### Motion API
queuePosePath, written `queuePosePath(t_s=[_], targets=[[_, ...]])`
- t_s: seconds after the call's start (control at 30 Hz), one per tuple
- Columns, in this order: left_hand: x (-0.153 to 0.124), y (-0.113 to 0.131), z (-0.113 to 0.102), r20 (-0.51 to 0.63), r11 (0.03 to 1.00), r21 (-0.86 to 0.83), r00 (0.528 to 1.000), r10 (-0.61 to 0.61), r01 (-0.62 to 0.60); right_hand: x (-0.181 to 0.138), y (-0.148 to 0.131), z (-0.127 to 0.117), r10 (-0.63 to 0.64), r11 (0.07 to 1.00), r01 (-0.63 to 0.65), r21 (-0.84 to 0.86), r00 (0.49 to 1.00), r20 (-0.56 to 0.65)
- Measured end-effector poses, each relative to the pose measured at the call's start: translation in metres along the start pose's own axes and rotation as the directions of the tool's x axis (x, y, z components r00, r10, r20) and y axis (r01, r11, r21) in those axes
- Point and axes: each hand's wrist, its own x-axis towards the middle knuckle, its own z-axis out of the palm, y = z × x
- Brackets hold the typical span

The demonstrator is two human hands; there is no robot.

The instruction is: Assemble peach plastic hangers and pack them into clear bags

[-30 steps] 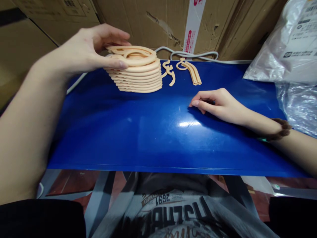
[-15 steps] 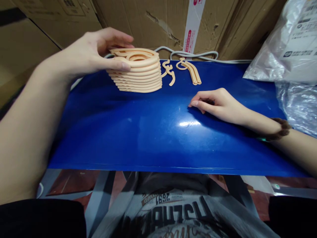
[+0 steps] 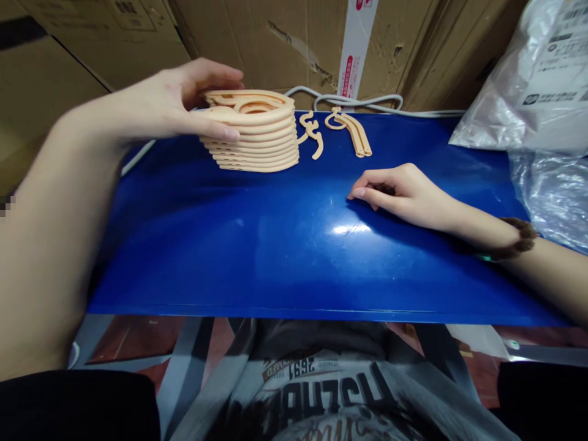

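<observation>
The left hand (image 3: 184,101) clasps the top of the stack (image 3: 257,144), with the thumb on the near side and the fingers over the far rim. The stack stands at the far left of the table (image 3: 275,257). The right hand (image 3: 407,195) rests on the table with its fingers curled; whether it holds anything cannot be told. Loose pieces (image 3: 351,130) lie just right of the stack.

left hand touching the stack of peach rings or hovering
Touching. Head view: left hand pinches the top of the stack of peach rings, thumb in front, fingers behind.

The left hand (image 3: 184,101) covers the ring stack's (image 3: 257,131) left edge; the right hand (image 3: 404,193) perhaps hides something small.
</observation>
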Motion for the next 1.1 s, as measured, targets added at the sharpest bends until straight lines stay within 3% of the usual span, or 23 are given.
queuePosePath(t_s=[0.07,0.3,0.63,0.93,1.03,1.1], targets=[[0.000,-0.002,-0.005,0.019,1.000,0.026,1.000,0.001,-0.002,0.000,0.000,0.000,0.003,1.000,-0.003,-0.003,1.000,0.002],[-0.009,0.016,-0.004,-0.074,0.997,-0.021,0.995,-0.072,0.070,0.000,0.000,-0.001,-0.009,1.000,0.009,-0.015,1.000,0.005],[-0.008,0.010,-0.007,0.013,0.994,0.094,0.999,0.051,-0.051,-0.001,0.001,0.001,-0.018,0.999,0.018,-0.032,1.000,0.003],[-0.007,0.010,-0.005,0.008,0.995,0.093,1.000,0.027,-0.028,-0.001,0.000,0.001,-0.015,0.999,0.015,-0.044,1.000,0.002],[-0.007,0.011,-0.003,-0.035,0.992,0.054,0.993,0.117,-0.115,0.000,0.000,0.001,-0.018,0.999,0.018,-0.045,1.000,0.005],[-0.008,0.018,0.002,-0.155,0.965,0.162,0.960,0.232,-0.207,0.000,0.000,0.001,-0.014,0.999,0.014,-0.043,1.000,0.005]])
